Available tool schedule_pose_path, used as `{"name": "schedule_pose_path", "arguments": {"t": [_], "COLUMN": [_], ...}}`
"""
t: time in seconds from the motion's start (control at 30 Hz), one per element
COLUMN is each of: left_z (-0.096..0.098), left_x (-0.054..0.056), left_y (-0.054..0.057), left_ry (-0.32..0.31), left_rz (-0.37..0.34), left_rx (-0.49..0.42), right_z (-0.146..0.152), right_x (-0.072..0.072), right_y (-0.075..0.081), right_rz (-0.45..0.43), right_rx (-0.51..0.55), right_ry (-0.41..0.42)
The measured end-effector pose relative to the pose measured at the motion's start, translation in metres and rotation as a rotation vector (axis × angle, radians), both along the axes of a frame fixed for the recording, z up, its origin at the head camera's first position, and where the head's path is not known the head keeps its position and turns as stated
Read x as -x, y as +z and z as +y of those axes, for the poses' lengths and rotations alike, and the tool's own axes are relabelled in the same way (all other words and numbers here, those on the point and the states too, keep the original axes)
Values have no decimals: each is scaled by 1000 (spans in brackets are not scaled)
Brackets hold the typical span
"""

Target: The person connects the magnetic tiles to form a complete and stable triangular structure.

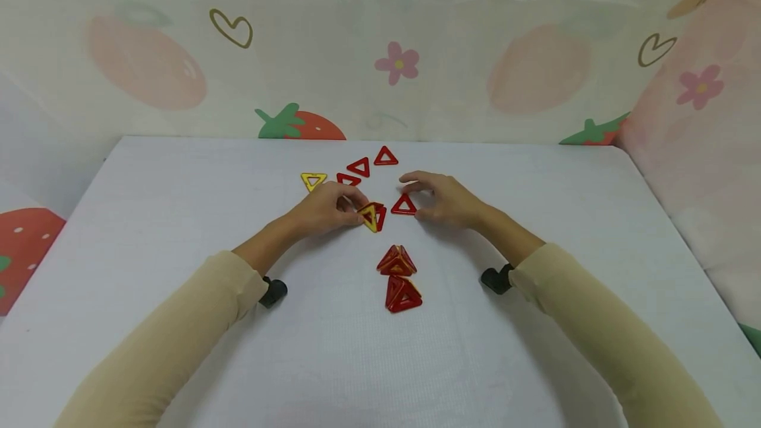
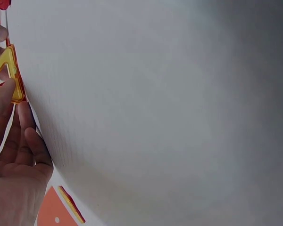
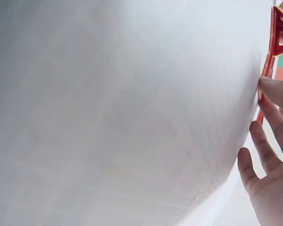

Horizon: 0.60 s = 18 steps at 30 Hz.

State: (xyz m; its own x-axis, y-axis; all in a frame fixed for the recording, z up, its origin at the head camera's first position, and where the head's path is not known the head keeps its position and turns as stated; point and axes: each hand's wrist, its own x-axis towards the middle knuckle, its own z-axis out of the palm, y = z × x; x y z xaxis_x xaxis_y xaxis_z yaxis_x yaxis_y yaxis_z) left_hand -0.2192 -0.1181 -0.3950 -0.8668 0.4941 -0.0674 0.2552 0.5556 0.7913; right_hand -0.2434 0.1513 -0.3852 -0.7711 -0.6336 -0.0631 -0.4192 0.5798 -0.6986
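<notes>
My left hand [image 1: 333, 209] holds a small cluster of triangular tiles, the yellow tile [image 1: 368, 218] facing outward and a red tile [image 1: 382, 218] tilted against it. In the left wrist view the thumb presses the frame of the yellow tile [image 2: 18, 82]. Just to the right, a red triangle tile [image 1: 404, 213] lies flat on the table. My right hand [image 1: 447, 199] grips this tile at its edge, with thumb at the near corner and fingers by the tip. The right wrist view shows thumb and index finger on its red rim.
Two red pyramids built of tiles, a farther one [image 1: 396, 261] and a nearer one [image 1: 403, 294], stand in front of the hands. Behind lie a yellow tile [image 1: 306, 180] and several red tiles [image 1: 386, 162]. A patterned cloth [image 1: 452, 84] hangs behind the white table [image 1: 238, 170].
</notes>
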Motion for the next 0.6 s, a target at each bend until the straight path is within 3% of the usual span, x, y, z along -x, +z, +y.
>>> {"name": "schedule_pose_path", "arguments": {"t": [0.6], "left_z": [1], "left_x": [-1], "left_y": [1], "left_ry": [11], "left_rz": [-9], "left_rx": [13], "right_z": [2], "right_x": [-4], "right_y": [-2], "right_rz": [24], "right_rx": [-13], "right_ry": [2]}}
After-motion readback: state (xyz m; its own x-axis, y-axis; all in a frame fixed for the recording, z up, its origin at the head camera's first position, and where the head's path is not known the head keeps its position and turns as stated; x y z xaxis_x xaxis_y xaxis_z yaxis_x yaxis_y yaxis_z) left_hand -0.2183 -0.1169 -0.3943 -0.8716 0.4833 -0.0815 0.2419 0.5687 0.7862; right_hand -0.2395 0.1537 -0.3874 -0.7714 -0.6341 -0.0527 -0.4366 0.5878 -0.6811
